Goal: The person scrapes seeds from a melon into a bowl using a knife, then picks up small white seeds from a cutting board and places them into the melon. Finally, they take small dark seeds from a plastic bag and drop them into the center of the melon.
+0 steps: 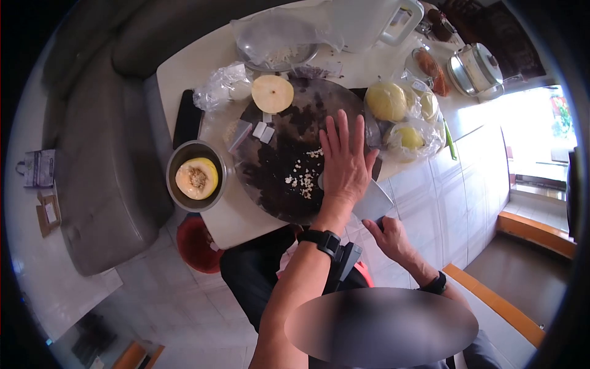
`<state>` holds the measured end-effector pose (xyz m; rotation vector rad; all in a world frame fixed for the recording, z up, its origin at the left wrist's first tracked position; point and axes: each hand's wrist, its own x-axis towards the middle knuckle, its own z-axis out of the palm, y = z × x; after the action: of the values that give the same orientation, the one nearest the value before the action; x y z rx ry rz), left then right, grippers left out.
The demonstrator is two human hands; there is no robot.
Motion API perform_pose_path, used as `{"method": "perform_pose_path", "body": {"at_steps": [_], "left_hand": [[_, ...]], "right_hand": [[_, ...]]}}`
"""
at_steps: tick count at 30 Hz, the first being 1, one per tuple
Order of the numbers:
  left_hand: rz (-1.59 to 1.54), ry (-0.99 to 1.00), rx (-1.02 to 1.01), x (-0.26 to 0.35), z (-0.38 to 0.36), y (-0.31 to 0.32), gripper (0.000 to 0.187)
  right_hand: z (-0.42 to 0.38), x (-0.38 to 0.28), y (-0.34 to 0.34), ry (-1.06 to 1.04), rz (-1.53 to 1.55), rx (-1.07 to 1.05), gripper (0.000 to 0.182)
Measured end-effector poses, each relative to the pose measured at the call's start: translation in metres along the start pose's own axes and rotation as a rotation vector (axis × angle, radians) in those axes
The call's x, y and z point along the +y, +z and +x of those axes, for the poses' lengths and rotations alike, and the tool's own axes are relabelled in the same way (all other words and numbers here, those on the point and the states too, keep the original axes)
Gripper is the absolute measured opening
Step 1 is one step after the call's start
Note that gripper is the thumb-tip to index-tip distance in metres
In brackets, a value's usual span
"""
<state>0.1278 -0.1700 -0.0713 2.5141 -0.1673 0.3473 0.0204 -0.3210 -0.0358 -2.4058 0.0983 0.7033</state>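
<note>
Spreading wide and nearly straight, the fingers of the left hand (347, 169) lie flat over the round, dark board (264, 178), the palm above a smooth, grey metal blade (373, 202) and gripping nothing. The fingers of the right hand (393, 240) are curled closed at the blade's dark handle end, past the board's lower right edge. Small, irregular, cream-coloured bits (302, 181) are scattered on the board just left of the left hand; the board's face is mottled, with blackish and brown patches.

At the board's upper left, a pale, round cut fruit (272, 94) shows a flat face with a small dark centre, and small white blocks (264, 132) lie below it. Left of the board, a round metal bowl (172, 190) holds a yellow-skinned fruit half (196, 178) with a rough, seedy hollow. To the board's right, thin, crinkled clear plastic (433, 136) wraps rounded yellow-green fruits (386, 101). A smooth white pitcher (359, 27) and a shiny cylindrical metal pot (476, 71) stand on the pale surface (236, 224) toward the top and upper right.
</note>
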Motion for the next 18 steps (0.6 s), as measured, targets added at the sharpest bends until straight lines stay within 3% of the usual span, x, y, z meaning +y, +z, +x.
{"method": "perform_pose_path", "body": {"at_steps": [10, 13, 16, 18], "left_hand": [[0.060, 0.077, -0.010, -0.013, 0.024, -0.002, 0.074], [0.080, 0.073, -0.045, -0.007, 0.007, -0.003, 0.076], [0.078, 0.127, -0.032, -0.009, 0.005, -0.006, 0.077], [0.072, 0.119, -0.043, -0.008, 0.008, -0.010, 0.077]], "right_hand": [[0.019, -0.005, 0.022, -0.004, 0.082, 0.056, 0.066], [0.003, -0.019, 0.014, 0.114, 0.219, -0.103, 0.063], [-0.002, -0.014, 0.022, 0.149, 0.380, -0.121, 0.065], [-0.002, -0.011, 0.021, 0.102, 0.327, -0.065, 0.065]]}}
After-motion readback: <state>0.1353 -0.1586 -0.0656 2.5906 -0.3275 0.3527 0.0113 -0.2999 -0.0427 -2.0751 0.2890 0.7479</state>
